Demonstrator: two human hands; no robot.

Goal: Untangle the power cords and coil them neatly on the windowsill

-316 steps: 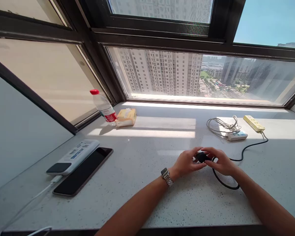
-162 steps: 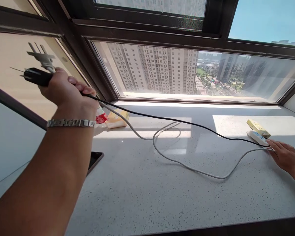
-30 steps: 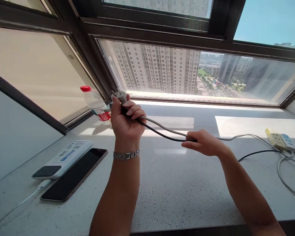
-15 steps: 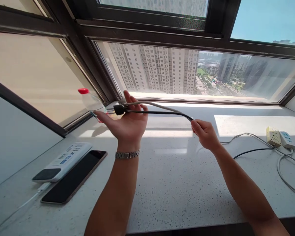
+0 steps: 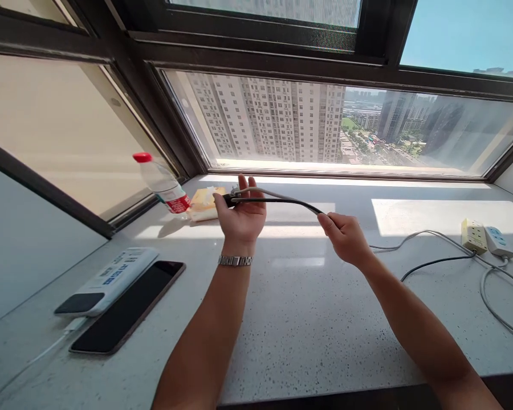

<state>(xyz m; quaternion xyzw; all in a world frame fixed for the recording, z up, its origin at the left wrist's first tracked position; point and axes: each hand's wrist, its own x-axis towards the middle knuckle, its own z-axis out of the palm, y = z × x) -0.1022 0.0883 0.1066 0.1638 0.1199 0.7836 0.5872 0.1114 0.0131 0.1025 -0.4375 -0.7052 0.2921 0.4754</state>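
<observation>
My left hand (image 5: pixel 241 215) is raised above the counter (image 5: pixel 290 319), palm toward me, fingers curled around the plug ends of a black cable (image 5: pixel 282 200) and a grey cable (image 5: pixel 265 192). My right hand (image 5: pixel 344 238), a little to the right, pinches both cables together. They trail right to a yellow power strip (image 5: pixel 472 236) and a white power strip (image 5: pixel 499 241). A water bottle (image 5: pixel 162 183) stands far left.

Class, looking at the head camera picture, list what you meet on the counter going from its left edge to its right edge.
White power strip → phone → water bottle → tissue pack → left hand holding the two cables → right hand → yellow socket block → white socket block.
</observation>
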